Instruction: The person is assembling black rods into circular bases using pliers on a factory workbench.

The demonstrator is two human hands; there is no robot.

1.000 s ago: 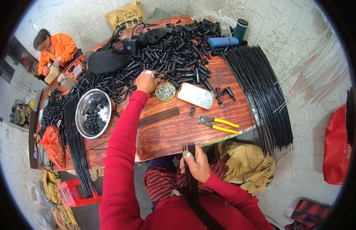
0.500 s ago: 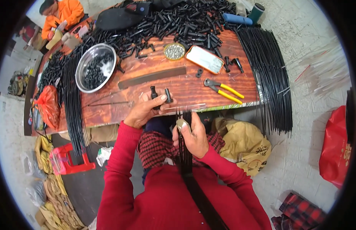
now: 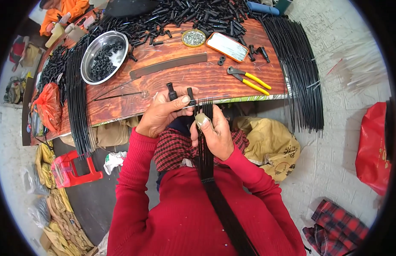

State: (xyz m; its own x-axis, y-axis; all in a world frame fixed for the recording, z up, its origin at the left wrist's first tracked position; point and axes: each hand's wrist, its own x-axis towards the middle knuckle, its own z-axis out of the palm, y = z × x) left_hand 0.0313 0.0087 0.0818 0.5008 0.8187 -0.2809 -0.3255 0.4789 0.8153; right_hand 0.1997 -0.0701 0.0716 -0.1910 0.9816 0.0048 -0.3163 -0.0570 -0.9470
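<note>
My left hand (image 3: 160, 112) is closed on two short black tubular fittings (image 3: 171, 92); one has a flared end, and the other is slimmer. Facing it, my right hand (image 3: 218, 135) pinches a flat bundle of thin black cords (image 3: 205, 160), whose loose tips fan upward beside the left fingertips. The cords run down into a broad black strap (image 3: 223, 209) lying over my red sweater. A pale cover (image 3: 201, 119) wraps the right thumb. A thin light strand or needle shows near the left fingertips, too fine to make out.
On the wooden table (image 3: 164, 74) are yellow-handled pliers (image 3: 253, 85), a metal bowl (image 3: 85, 64) of black rings, a dish of small metal bits (image 3: 193, 37), an orange-rimmed tray (image 3: 228, 46) and a dark bar (image 3: 168, 66). Black rods (image 3: 294, 72) overhang the right edge. Another person (image 3: 63, 15) sits far left.
My hands have come closer together, with the cord tips now near the left fingertips. Long clear strands seen across the cord tips earlier show less. The view has tilted downward.
</note>
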